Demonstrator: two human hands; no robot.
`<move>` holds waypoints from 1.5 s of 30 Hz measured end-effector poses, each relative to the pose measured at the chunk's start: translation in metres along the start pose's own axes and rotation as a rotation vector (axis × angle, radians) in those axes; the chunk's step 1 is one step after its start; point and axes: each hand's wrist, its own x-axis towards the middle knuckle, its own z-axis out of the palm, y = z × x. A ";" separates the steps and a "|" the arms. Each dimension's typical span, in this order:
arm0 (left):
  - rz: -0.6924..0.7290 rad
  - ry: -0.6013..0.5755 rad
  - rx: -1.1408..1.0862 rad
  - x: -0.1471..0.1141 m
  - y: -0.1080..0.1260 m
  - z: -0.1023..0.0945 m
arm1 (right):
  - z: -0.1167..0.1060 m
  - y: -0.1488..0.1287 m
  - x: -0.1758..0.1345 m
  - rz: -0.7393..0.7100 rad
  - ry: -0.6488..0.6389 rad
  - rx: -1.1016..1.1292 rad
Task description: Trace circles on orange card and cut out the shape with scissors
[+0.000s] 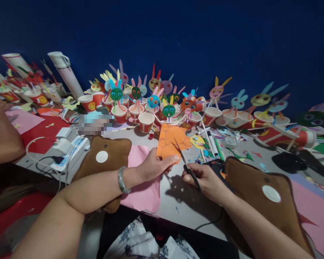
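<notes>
Orange paper with circles drawn on it is pinched between the thumb and fingers of my left hand. Its right edge looks partly cut along the curves. My right hand grips black-handled scissors, whose blades point up and left across the paper's right side. A jade-like bangle circles my left wrist. Under my left forearm lie pink paper and a brown cushion-like pouch with a white disc. A second brown pouch lies under my right forearm.
Paper cups with colourful rabbit-faced paper figures line the back against a blue wall. Paper scraps, a marker and sticks lie to the right. On the left are a power strip, red paper, a flask and another person's arm.
</notes>
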 end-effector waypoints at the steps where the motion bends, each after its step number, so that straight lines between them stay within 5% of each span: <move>1: 0.005 0.001 0.010 0.000 0.000 0.000 | 0.000 0.000 0.000 -0.005 0.002 -0.002; 45: 0.003 -0.012 -0.027 0.000 -0.004 0.000 | -0.002 -0.004 -0.003 -0.035 -0.012 0.015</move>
